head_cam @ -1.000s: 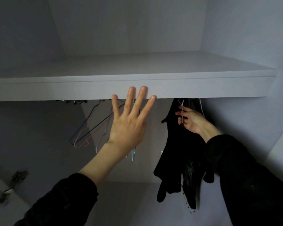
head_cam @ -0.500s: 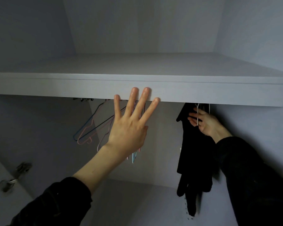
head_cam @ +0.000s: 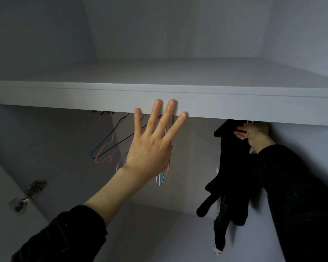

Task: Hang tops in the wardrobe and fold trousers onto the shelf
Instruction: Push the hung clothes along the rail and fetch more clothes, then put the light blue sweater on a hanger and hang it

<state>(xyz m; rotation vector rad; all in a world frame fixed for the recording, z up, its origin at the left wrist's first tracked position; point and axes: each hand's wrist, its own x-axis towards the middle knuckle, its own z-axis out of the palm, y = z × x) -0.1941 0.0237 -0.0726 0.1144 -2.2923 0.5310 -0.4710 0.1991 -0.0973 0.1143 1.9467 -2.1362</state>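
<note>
I look up into a white wardrobe. A black top (head_cam: 229, 178) hangs on a thin wire hanger under the shelf (head_cam: 235, 108) at the right. My right hand (head_cam: 252, 133) pinches that hanger's neck just below the shelf edge; the rail itself is hidden. My left hand (head_cam: 153, 142) is raised flat with fingers spread, its fingertips against the shelf's front edge. Several empty wire hangers (head_cam: 110, 146), blue, pink and black, hang behind it.
The shelf top stretches back to the rear wall. A metal door hinge (head_cam: 28, 195) sits on the open door at the lower left. Side walls close in on both sides.
My view has shifted, so the shelf edge sits lower in frame. My right hand has lifted the hanger with the black top closer under the shelf. My left hand keeps its place.
</note>
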